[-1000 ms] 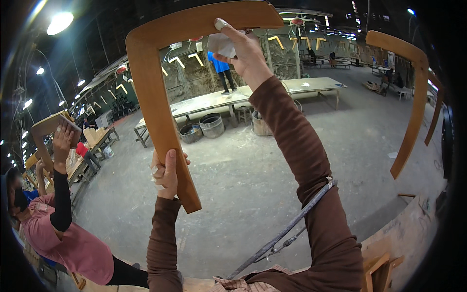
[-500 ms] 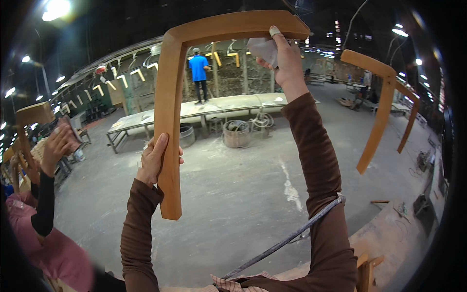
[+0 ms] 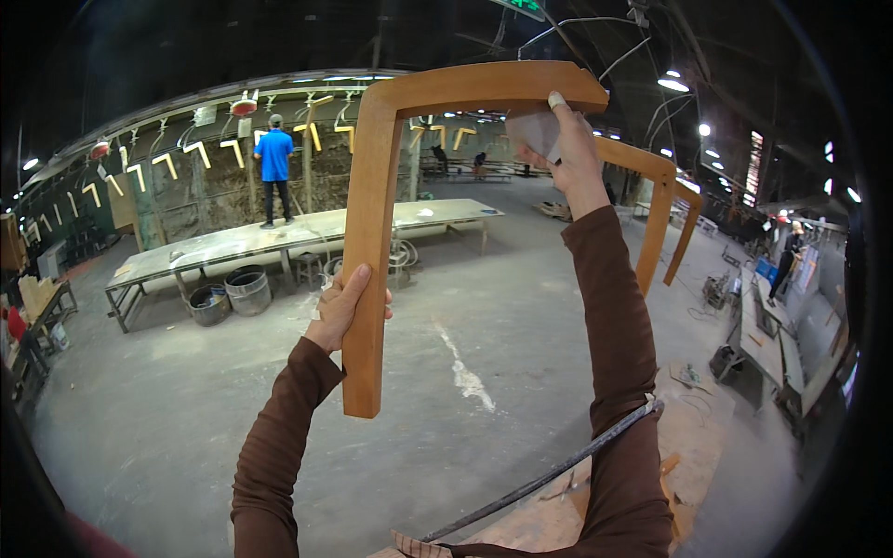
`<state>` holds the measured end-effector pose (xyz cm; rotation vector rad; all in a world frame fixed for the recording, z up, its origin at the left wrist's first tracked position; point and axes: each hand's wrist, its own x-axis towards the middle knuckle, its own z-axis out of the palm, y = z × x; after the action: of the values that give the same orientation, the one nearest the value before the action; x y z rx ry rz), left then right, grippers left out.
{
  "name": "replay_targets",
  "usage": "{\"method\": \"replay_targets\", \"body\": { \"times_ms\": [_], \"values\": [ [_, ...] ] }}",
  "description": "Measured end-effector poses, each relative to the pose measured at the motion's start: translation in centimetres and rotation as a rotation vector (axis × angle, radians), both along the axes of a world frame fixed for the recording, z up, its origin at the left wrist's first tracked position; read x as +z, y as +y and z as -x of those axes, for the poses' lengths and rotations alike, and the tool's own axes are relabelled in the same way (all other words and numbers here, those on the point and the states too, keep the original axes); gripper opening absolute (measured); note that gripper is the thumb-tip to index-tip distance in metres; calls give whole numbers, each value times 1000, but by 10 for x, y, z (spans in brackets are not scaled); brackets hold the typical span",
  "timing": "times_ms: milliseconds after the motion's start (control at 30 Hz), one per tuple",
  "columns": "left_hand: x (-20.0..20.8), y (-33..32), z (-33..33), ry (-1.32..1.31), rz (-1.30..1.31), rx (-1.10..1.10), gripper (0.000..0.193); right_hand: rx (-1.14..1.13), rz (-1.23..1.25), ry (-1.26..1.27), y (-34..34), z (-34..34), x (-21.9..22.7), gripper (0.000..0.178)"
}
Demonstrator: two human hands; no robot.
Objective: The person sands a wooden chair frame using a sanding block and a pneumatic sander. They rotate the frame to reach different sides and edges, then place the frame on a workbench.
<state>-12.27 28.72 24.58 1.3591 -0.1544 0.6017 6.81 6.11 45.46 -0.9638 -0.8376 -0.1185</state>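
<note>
Clasping a frame (image 3: 370,200), left fingers (image 3: 352,290) curl round its edges; right fingers (image 3: 565,116) clutch a sheet (image 3: 534,128); open floor (image 3: 419,446) beyond.

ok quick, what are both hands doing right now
Left hand: closed around the upright leg of the angled wooden piece.
Right hand: holding a pale sheet, thumb on the piece's top bar.

There's a person in blue (image 3: 273,156) up on the long table (image 3: 186,257); two buckets (image 3: 249,299) sit near it; far right, perhaps another figure (image 3: 789,259).
</note>
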Motion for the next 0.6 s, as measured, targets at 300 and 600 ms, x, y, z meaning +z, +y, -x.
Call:
{"method": "replay_targets", "body": {
  "times_ms": [300,600],
  "values": [
    [-19,4,-46,-121,-89,-24,39,-298,210,-62,-48,14,-18,31],
    [-24,-6,-71,-276,-166,0,35,-1302,544,-556,-73,35,-34,61]
  ]
}}
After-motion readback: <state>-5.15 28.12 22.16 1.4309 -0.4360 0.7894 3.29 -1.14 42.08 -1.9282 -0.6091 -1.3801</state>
